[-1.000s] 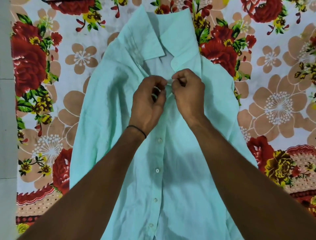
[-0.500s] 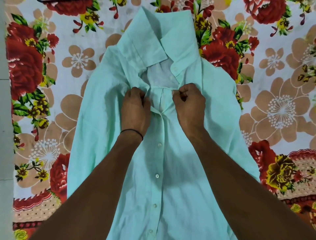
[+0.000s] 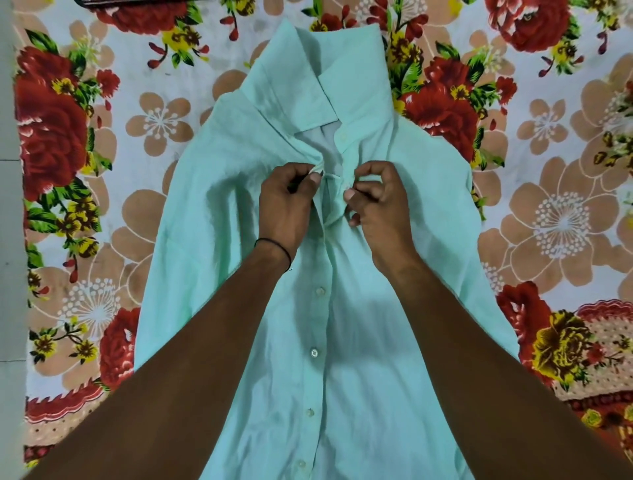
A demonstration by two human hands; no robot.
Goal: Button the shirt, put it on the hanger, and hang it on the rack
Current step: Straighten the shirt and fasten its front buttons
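A pale mint-green shirt [image 3: 342,394] lies flat on a flowered bedsheet, collar [image 3: 308,85] at the top and front facing up. Several white buttons run fastened down its middle, below my wrists. My left hand [image 3: 287,202] pinches the left placket edge just under the collar. My right hand [image 3: 376,202] pinches the right placket edge, a white button showing at its thumb tip. A narrow gap of open placket lies between the two hands. No hanger or rack is in view.
The bedsheet [image 3: 561,219] with red and tan flowers spreads out on all sides of the shirt. A grey floor strip [image 3: 10,274] runs down the left edge. A dark object [image 3: 102,2] peeks in at the top left.
Both hands slid down from the collar, spread apart on the chest fabric, then turned to pinch the two placket edges. The collar now lies higher and more open in view.
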